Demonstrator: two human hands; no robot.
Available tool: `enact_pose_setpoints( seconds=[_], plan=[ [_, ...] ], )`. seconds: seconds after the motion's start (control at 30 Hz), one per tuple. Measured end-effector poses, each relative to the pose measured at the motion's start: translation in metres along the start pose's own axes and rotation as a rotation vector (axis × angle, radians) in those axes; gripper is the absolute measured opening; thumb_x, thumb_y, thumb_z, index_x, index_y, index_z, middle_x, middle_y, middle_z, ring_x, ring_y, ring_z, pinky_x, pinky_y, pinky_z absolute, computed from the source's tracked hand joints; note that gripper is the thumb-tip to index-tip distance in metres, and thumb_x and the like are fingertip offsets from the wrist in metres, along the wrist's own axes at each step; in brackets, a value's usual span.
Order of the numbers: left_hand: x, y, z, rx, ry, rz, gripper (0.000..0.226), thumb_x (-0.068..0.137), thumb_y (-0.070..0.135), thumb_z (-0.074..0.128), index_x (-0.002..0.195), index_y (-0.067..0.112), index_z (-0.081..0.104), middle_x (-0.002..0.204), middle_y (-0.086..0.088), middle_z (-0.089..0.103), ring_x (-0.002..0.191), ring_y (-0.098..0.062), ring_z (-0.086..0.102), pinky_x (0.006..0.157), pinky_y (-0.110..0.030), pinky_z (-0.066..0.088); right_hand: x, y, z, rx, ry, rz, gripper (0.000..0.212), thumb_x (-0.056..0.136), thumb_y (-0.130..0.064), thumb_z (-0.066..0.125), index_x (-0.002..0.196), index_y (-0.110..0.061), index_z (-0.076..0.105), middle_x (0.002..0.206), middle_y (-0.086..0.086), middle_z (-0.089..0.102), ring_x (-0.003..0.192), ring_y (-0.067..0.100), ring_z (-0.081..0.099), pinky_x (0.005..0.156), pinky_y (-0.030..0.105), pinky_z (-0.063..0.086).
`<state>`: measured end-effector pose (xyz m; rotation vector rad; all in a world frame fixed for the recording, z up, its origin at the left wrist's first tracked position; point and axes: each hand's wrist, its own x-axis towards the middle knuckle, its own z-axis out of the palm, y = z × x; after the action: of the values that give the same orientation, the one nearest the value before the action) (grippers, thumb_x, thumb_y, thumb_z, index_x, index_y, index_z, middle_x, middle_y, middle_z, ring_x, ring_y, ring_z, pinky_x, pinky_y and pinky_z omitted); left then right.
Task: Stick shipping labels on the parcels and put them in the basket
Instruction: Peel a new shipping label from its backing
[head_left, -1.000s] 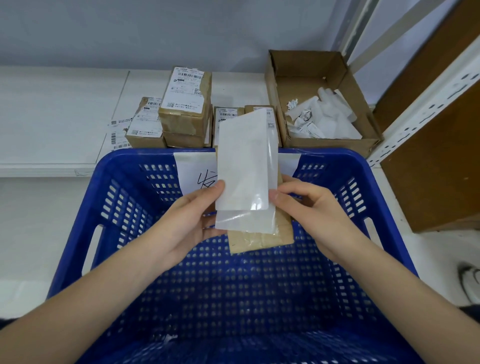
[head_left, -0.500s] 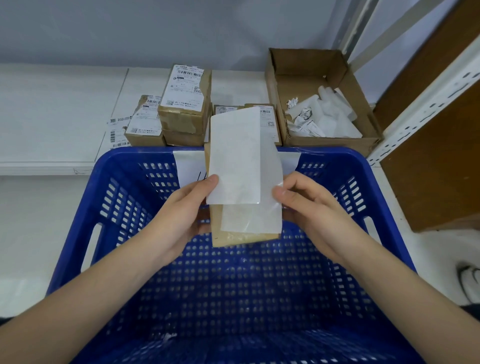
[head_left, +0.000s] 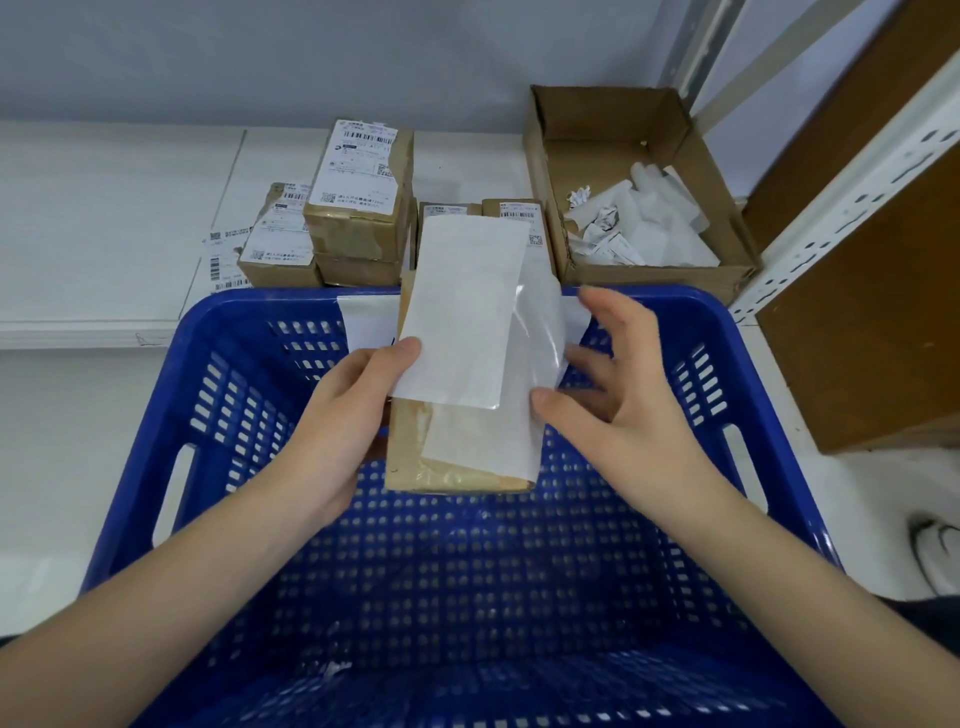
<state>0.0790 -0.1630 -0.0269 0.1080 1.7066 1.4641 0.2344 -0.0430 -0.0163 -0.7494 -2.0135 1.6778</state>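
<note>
Parcel is held above the basket, left hand pinching it with the label; right hand open, thumb on backing. Risk: loose label creasing or sticking crooked.

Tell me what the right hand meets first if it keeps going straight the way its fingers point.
Likely the glossy backing sheet on the parcel; the right hand sits just beside it.

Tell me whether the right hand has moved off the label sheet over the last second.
Yes. The right hand has opened and pulled rightward from the peeling label, judged against the blue basket rim; only its thumb stays near the backing. The left hand still pinches the sheet.
</note>
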Motion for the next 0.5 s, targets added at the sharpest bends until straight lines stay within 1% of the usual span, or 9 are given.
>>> enact_pose_setpoints(
  seconds=[0.07, 0.13, 0.2, 0.23, 0.3, 0.33, 0.4, 0.43, 0.5],
  plan=[
    [0.0, 0.0, 0.001, 0.004, 0.008, 0.006, 0.025, 0.092, 0.042, 0.054, 0.105, 0.022, 0.062, 0.099, 0.001, 0.071, 0.09, -0.019, 0.068, 0.069, -0.031, 0.052, 0.001, 0.001, -0.003, -0.103, -0.021, -0.077, 0.061, 0.086, -0.006, 0.065, 0.136, -0.029, 0.04, 0.146, -0.023, 0.032, 0.133, -0.002, 0.037, 0.098, 0.02, 0.046],
    [0.001, 0.0, 0.001, 0.015, 0.015, 0.014, 0.027, 0.092, 0.042, 0.054, 0.107, 0.021, 0.061, 0.101, 0.0, 0.07, 0.092, -0.019, 0.067, 0.07, -0.031, 0.052, 0.001, 0.0, -0.004, -0.136, -0.039, -0.094, 0.05, 0.087, -0.006, 0.063, 0.131, -0.027, 0.051, 0.146, -0.022, 0.035, 0.132, -0.008, 0.035, 0.102, 0.02, 0.043],
    [0.002, -0.002, 0.001, 0.022, 0.028, 0.019, 0.029, 0.091, 0.043, 0.055, 0.109, 0.02, 0.061, 0.103, 0.0, 0.07, 0.093, -0.019, 0.067, 0.072, -0.032, 0.052, -0.001, -0.001, -0.001, -0.144, -0.056, -0.082, 0.043, 0.088, -0.012, 0.062, 0.127, -0.029, 0.054, 0.141, -0.027, 0.037, 0.13, -0.011, 0.036, 0.104, 0.021, 0.041],
    [0.002, -0.003, 0.001, 0.023, 0.037, 0.02, 0.03, 0.091, 0.042, 0.055, 0.109, 0.019, 0.061, 0.103, 0.0, 0.07, 0.093, -0.019, 0.067, 0.073, -0.032, 0.052, -0.002, -0.001, 0.0, -0.158, -0.063, -0.069, 0.044, 0.087, -0.019, 0.063, 0.128, -0.03, 0.052, 0.138, -0.031, 0.036, 0.129, -0.013, 0.035, 0.104, 0.02, 0.04],
    [0.002, -0.005, 0.002, 0.024, 0.052, 0.026, 0.03, 0.091, 0.042, 0.056, 0.108, 0.018, 0.061, 0.102, 0.0, 0.07, 0.093, -0.018, 0.067, 0.075, -0.032, 0.052, -0.004, -0.001, 0.002, -0.23, -0.082, -0.055, 0.055, 0.08, -0.037, 0.065, 0.132, -0.034, 0.047, 0.131, -0.039, 0.031, 0.125, -0.021, 0.032, 0.104, 0.013, 0.037],
    [0.002, -0.006, 0.002, 0.03, 0.058, 0.033, 0.03, 0.091, 0.042, 0.056, 0.108, 0.017, 0.06, 0.102, 0.0, 0.07, 0.093, -0.018, 0.067, 0.074, -0.032, 0.051, -0.004, -0.001, 0.002, -0.287, -0.091, -0.063, 0.06, 0.077, -0.04, 0.066, 0.133, -0.035, 0.044, 0.13, -0.041, 0.028, 0.12, -0.027, 0.031, 0.103, 0.008, 0.034],
    [0.002, -0.007, 0.002, 0.05, 0.07, 0.056, 0.033, 0.091, 0.042, 0.056, 0.108, 0.015, 0.06, 0.1, 0.0, 0.069, 0.089, -0.017, 0.066, 0.069, -0.029, 0.049, -0.004, 0.001, 0.003, -0.388, -0.078, -0.091, 0.065, 0.079, -0.035, 0.071, 0.137, -0.032, 0.043, 0.129, -0.04, 0.027, 0.114, -0.032, 0.029, 0.101, 0.001, 0.028],
    [0.002, -0.008, 0.002, 0.056, 0.076, 0.065, 0.034, 0.091, 0.042, 0.056, 0.109, 0.014, 0.06, 0.1, 0.0, 0.069, 0.087, -0.016, 0.066, 0.067, -0.028, 0.048, -0.005, 0.003, 0.004, -0.405, -0.054, -0.098, 0.065, 0.079, -0.032, 0.073, 0.138, -0.028, 0.045, 0.13, -0.037, 0.03, 0.115, -0.03, 0.031, 0.101, 0.001, 0.028],
    [0.003, -0.008, 0.002, 0.065, 0.082, 0.068, 0.036, 0.092, 0.042, 0.056, 0.112, 0.012, 0.058, 0.101, -0.001, 0.069, 0.085, -0.016, 0.066, 0.063, -0.027, 0.049, -0.006, 0.005, 0.006, -0.415, 0.007, -0.115, 0.059, 0.079, -0.029, 0.074, 0.134, -0.023, 0.052, 0.132, -0.025, 0.041, 0.12, -0.016, 0.041, 0.103, 0.007, 0.033]
  ],
)
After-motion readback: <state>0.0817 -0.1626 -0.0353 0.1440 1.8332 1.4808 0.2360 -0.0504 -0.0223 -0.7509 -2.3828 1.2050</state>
